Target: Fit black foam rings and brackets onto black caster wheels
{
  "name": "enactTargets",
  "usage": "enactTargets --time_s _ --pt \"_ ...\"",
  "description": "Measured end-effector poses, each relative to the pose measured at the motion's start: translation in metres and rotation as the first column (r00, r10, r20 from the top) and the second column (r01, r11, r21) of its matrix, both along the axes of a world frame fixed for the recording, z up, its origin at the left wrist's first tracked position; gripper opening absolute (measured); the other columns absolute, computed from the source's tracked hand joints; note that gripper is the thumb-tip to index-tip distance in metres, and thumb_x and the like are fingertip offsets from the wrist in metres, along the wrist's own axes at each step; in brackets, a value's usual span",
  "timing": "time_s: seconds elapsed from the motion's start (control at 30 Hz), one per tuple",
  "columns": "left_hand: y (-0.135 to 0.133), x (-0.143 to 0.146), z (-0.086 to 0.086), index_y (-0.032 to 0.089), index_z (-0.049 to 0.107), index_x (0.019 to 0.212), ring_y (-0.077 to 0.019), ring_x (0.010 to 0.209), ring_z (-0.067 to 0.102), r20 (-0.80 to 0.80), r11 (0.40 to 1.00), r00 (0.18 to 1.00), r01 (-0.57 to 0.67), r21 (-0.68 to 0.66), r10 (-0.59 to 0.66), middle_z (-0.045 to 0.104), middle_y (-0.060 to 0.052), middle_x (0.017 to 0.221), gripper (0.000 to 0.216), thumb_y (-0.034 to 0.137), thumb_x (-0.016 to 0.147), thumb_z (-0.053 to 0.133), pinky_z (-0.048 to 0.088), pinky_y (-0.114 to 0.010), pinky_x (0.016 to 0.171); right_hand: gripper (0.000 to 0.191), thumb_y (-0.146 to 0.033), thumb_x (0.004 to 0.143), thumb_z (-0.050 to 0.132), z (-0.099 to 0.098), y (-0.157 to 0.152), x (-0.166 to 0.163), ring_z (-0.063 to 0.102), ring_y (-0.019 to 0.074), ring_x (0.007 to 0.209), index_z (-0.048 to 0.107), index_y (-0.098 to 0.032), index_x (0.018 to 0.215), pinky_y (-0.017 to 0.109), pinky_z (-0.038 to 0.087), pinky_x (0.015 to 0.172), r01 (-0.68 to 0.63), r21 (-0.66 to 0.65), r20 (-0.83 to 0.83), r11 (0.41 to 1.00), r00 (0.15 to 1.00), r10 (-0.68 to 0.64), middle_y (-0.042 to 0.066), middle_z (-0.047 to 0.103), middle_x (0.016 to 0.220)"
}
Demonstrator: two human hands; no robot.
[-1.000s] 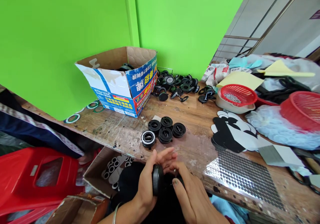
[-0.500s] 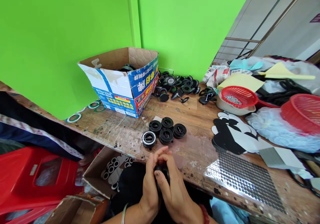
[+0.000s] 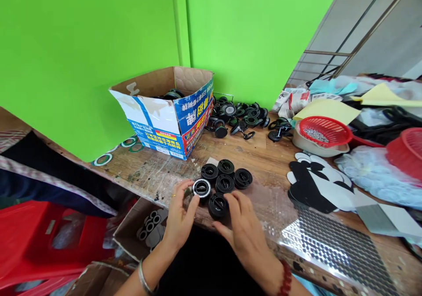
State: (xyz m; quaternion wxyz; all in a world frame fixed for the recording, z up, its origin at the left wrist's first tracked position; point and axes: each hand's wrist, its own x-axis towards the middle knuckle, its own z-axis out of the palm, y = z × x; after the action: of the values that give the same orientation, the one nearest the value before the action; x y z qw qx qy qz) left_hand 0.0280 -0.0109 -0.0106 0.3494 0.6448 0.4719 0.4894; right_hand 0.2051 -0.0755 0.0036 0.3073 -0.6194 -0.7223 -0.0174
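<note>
both hands (image 3: 180, 221) (image 3: 247, 230) flank two thick, round black discs (image 3: 218, 206), one white-rimmed.

The right hand's (image 3: 245, 225) fingertips cover part of the nearest plain black round disc (image 3: 217, 205); whether they grip or merely touch it cannot be told. Likewise unclear is whether the left hand (image 3: 180, 212) touches the white-ringed black disc (image 3: 201, 188). The blue-and-white printed cardboard box (image 3: 154, 115) hides most of its contents behind its walls. Silvery bits (image 3: 314, 135) are too small to identify. The picture's edges cut off the red plastic stool (image 3: 23, 239) at left and a red plastic basket (image 3: 407, 155) at right.
</note>
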Motion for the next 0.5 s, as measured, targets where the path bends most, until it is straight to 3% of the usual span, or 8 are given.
enactTargets --time_s 0.13,0.23,0.37,0.5 --pt "-0.002 0.003 -0.006 0.023 0.038 0.145 -0.0308 0.144 0.036 -0.154 0.986 0.974 0.159 -0.048 -0.165 0.039 -0.016 0.153 0.06 0.037 0.091 0.06 0.027 -0.054 0.119 0.045 -0.013 0.084 0.063 -0.015 -0.002 0.006 0.071 0.026 0.092 0.048 -0.022 0.126 0.04 0.062 0.076 -0.034 -0.081 -0.169 0.996 0.985 0.02 0.01 0.068 0.107" --pt "-0.002 0.01 -0.007 0.024 0.036 0.147 -0.0331 0.147 0.031 -0.246 0.983 0.953 0.167 -0.07 -0.179 0.028 -0.016 0.159 0.07 0.036 0.086 0.066 0.027 -0.054 0.119 0.039 -0.013 0.086 0.061 -0.022 0.0 0.001 0.072 0.0261 0.09 0.051 -0.021 0.123 0.039 0.061 0.074 -0.03 -0.076 -0.178 0.997 0.984 0.016 0.011 0.069 0.104" --pt "0.004 0.012 -0.006 0.024 0.039 0.145 -0.0322 0.143 0.038 -0.248 0.99 0.958 0.138 -0.039 -0.143 0.035 -0.016 0.154 0.062 0.036 0.089 0.062 0.033 -0.053 0.117 0.036 -0.027 0.086 0.069 -0.013 0.003 0.005 0.071 0.0242 0.082 0.056 -0.019 0.118 0.035 0.06 0.068 -0.03 -0.082 -0.186 0.996 0.982 0.014 0.009 0.07 0.097" --pt "0.023 0.01 -0.004 0.022 0.05 0.134 -0.0309 0.136 0.046 -0.186 0.996 0.98 0.076 0.051 -0.065 0.049 -0.015 0.143 0.044 0.04 0.095 0.052 0.036 -0.052 0.114 0.025 -0.039 0.092 0.063 0.008 0.035 0.048 0.065 0.0192 0.075 0.063 -0.018 0.105 0.03 0.056 0.067 -0.006 0.02 -0.217 1.0 0.976 0.01 0.005 0.067 0.084"
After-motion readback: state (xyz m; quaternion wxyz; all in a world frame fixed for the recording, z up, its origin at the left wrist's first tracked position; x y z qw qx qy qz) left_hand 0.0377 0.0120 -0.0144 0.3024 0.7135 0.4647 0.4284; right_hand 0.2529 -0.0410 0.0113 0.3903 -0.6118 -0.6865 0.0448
